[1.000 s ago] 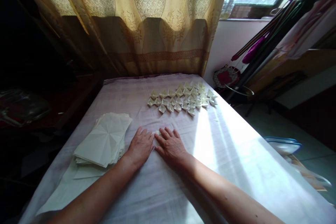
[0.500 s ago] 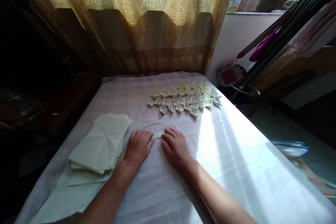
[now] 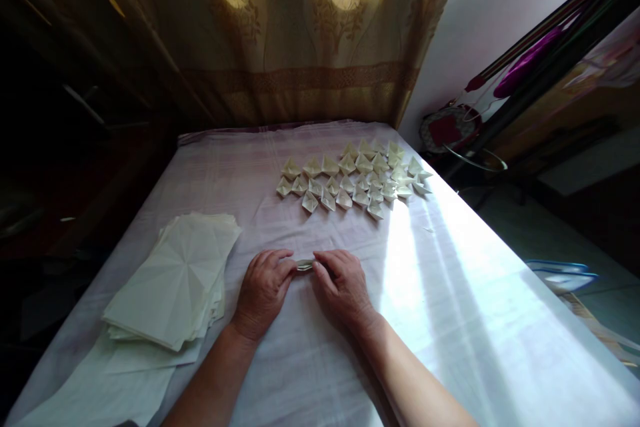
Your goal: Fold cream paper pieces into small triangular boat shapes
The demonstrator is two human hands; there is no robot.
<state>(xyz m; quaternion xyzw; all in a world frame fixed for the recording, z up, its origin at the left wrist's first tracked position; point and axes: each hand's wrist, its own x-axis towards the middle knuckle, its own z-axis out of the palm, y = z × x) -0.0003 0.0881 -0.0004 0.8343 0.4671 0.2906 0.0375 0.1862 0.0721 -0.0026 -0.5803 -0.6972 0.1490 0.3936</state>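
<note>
My left hand (image 3: pixel 263 290) and my right hand (image 3: pixel 343 285) rest side by side on a table under a pale cloth (image 3: pixel 450 293). Between their curled fingertips they pinch a small folded paper piece (image 3: pixel 304 265), one hand at each end. To the left of my left hand lies a stack of creased white paper sheets (image 3: pixel 173 277). Farther back on the cloth sit several small folded paper boats (image 3: pixel 353 179) in rows.
A patterned tan curtain (image 3: pixel 300 33) hangs behind the table. Right of the table stand a dark rack with poles (image 3: pixel 545 47) and a red round object (image 3: pixel 447 130). A blue-rimmed tray (image 3: pixel 563 275) lies on the floor at right. Sunlight falls across the cloth's right side.
My hands went from lying flat with fingers stretched over the paper piece to curling in and pinching it between the fingertips. The view has tilted down.
</note>
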